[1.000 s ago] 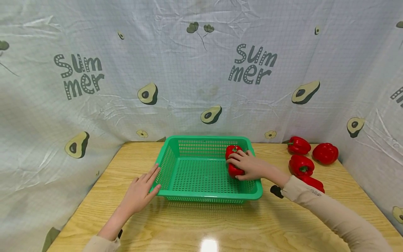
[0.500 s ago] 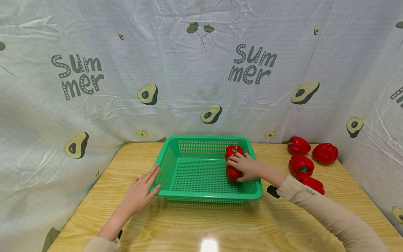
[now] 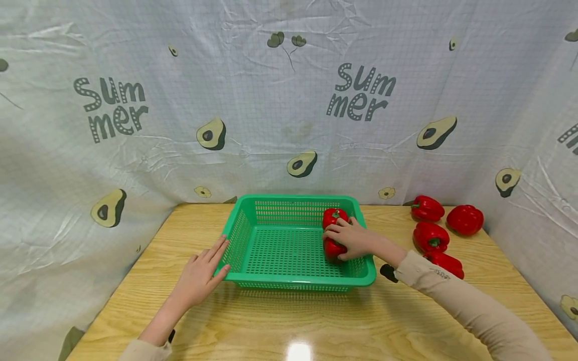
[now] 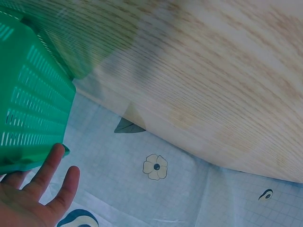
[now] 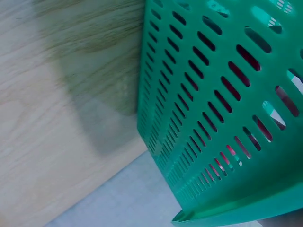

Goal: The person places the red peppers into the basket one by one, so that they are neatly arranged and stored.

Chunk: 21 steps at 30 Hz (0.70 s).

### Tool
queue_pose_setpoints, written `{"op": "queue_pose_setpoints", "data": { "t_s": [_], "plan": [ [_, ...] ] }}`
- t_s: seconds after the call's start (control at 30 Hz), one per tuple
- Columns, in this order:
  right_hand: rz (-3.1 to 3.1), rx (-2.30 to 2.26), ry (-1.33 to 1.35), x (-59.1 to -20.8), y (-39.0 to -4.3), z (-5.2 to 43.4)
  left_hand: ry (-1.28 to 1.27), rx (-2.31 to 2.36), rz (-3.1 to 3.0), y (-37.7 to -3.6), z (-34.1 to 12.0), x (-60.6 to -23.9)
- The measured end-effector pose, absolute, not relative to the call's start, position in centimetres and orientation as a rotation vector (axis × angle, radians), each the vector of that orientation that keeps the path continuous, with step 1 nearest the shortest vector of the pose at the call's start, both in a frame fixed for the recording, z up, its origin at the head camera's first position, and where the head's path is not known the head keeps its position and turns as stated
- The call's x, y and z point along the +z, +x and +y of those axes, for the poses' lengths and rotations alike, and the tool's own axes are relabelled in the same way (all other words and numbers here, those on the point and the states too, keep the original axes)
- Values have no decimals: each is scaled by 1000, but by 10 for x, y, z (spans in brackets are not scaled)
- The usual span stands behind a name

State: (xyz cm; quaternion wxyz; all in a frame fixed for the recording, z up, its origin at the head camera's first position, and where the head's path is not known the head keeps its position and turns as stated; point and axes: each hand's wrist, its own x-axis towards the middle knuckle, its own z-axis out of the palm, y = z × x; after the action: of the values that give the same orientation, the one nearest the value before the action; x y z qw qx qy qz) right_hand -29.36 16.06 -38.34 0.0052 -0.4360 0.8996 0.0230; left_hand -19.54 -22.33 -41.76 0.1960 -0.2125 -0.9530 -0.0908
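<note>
A green slotted plastic basket stands on the wooden table. Inside it at the right, my right hand holds a red bell pepper, with the fingers over its top. Just behind lies a second red bell pepper, partly covered by the hand. My left hand rests straight fingers against the basket's left rim; in the left wrist view those fingers touch the rim from outside. The right wrist view shows the basket's wall, with red glimpsed through its slots and the right hand hidden.
Several more red bell peppers lie on the table right of the basket, partly behind the right forearm. A printed sheet hangs behind the table and along both sides.
The right hand has shifted the held bell pepper slightly toward the front of the basket, then stays nearly still. The left hand keeps its place on the rim.
</note>
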Motion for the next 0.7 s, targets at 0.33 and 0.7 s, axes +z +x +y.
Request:
{"op": "queue_pose_setpoints", "data": {
  "t_s": [0.33,0.7],
  "plan": [
    [2824,75,-1392,-380,-289,166,-605,-253,-2638,-194,-223,-418],
    [2896,-38,-1483,-373,-277,181,-593,-258,-2665,-194,-223,-418]
  ]
}}
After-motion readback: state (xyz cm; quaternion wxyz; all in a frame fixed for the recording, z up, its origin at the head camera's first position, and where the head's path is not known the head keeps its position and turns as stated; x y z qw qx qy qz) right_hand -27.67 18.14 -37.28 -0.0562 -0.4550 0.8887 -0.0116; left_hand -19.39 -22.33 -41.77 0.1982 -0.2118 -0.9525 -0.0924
